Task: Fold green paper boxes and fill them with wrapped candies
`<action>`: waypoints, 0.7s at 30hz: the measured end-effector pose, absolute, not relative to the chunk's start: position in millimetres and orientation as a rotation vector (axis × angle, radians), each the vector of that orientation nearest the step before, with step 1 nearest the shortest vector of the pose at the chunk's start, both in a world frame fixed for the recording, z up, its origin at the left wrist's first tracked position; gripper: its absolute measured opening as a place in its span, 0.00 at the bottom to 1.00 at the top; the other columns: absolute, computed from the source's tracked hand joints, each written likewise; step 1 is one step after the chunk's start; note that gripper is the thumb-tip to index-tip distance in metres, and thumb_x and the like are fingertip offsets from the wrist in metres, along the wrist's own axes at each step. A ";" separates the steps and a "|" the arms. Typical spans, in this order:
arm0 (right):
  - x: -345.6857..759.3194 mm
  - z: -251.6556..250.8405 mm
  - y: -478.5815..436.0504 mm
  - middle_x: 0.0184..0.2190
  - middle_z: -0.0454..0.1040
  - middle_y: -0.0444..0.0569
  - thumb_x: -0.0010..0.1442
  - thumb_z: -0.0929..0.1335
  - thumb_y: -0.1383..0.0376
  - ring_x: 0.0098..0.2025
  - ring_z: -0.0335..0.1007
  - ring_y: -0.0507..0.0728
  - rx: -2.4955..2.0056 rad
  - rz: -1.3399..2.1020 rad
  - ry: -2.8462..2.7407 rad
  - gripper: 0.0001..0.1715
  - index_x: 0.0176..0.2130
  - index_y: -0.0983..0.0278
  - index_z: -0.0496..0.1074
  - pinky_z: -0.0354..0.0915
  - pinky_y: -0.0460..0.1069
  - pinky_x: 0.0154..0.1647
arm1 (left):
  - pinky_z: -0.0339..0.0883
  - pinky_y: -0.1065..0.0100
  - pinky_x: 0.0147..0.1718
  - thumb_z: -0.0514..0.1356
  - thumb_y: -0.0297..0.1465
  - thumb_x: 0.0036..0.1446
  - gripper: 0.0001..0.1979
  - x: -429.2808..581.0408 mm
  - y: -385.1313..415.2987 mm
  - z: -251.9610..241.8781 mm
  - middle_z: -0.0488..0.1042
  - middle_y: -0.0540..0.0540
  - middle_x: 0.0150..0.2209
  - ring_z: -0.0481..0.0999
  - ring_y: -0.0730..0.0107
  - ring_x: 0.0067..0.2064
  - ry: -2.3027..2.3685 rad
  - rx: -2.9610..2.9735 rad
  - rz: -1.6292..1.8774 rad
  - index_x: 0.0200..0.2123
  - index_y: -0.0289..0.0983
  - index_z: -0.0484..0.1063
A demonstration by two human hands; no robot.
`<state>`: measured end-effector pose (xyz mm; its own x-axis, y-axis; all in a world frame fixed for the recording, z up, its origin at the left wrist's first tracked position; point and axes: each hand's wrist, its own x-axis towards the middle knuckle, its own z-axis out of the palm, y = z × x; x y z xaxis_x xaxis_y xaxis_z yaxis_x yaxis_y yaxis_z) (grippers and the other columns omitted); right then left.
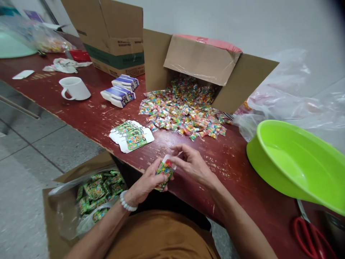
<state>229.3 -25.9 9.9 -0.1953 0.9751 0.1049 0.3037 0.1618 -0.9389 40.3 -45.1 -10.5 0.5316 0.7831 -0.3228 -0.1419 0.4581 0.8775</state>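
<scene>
The grip of my left hand [148, 178] is closed around a small green candy box [165, 172], held at the front edge of the red tabletop [231, 158]. My right hand [192, 163] is at the white upper end of this box, but I cannot tell whether its grip is pinching anything there. Beyond lie the flat green cartons [132, 136] and, farther right, the heaped candy sachets [183, 117].
</scene>
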 end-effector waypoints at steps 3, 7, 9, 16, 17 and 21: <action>230.4 9.8 -25.3 0.28 0.73 0.44 0.62 0.69 0.59 0.29 0.67 0.52 -1.300 1.027 -1.570 0.09 0.37 0.62 0.75 0.63 0.48 0.32 | 0.69 0.71 0.24 0.64 0.41 0.54 0.20 41.1 -44.1 -10.9 0.77 0.46 0.33 0.73 0.70 0.26 0.862 0.812 0.704 0.46 0.38 0.68; 229.2 7.4 -28.3 0.29 0.71 0.45 0.58 0.72 0.64 0.33 0.67 0.53 -1.266 0.962 -1.766 0.06 0.30 0.62 0.77 0.62 0.48 0.35 | 0.69 0.70 0.21 0.63 0.55 0.51 0.28 44.3 -41.5 -11.8 0.78 0.44 0.30 0.73 0.68 0.24 0.908 0.720 0.760 0.41 0.35 0.73; 229.0 7.5 -29.5 0.29 0.69 0.45 0.57 0.73 0.63 0.33 0.67 0.54 -1.262 0.989 -1.778 0.06 0.29 0.61 0.78 0.61 0.48 0.34 | 0.70 0.70 0.20 0.63 0.56 0.51 0.29 45.9 -39.8 -11.9 0.78 0.44 0.27 0.73 0.69 0.23 0.926 0.716 0.769 0.37 0.34 0.74; 220.7 -1.5 -31.2 0.31 0.72 0.43 0.50 0.77 0.52 0.29 0.68 0.52 -1.163 1.427 -1.213 0.23 0.40 0.61 0.72 0.65 0.47 0.31 | 0.72 0.69 0.18 0.67 0.48 0.51 0.23 49.3 -39.5 -13.7 0.79 0.44 0.27 0.76 0.66 0.23 0.895 0.658 0.828 0.40 0.35 0.75; 216.8 -4.8 -32.5 0.31 0.72 0.42 0.48 0.78 0.52 0.26 0.67 0.51 -1.126 1.533 -1.173 0.26 0.42 0.60 0.71 0.65 0.46 0.28 | 0.71 0.70 0.18 0.67 0.48 0.51 0.23 50.3 -40.4 -14.4 0.78 0.44 0.26 0.75 0.67 0.22 0.877 0.681 0.836 0.39 0.34 0.75; 203.7 -12.2 -38.6 0.24 0.71 0.41 0.56 0.74 0.50 0.19 0.63 0.49 -1.095 1.554 -1.183 0.19 0.38 0.62 0.73 0.61 0.46 0.21 | 0.69 0.71 0.16 0.66 0.49 0.54 0.23 51.9 -41.3 -15.1 0.77 0.45 0.25 0.74 0.69 0.19 0.814 0.651 0.797 0.40 0.34 0.76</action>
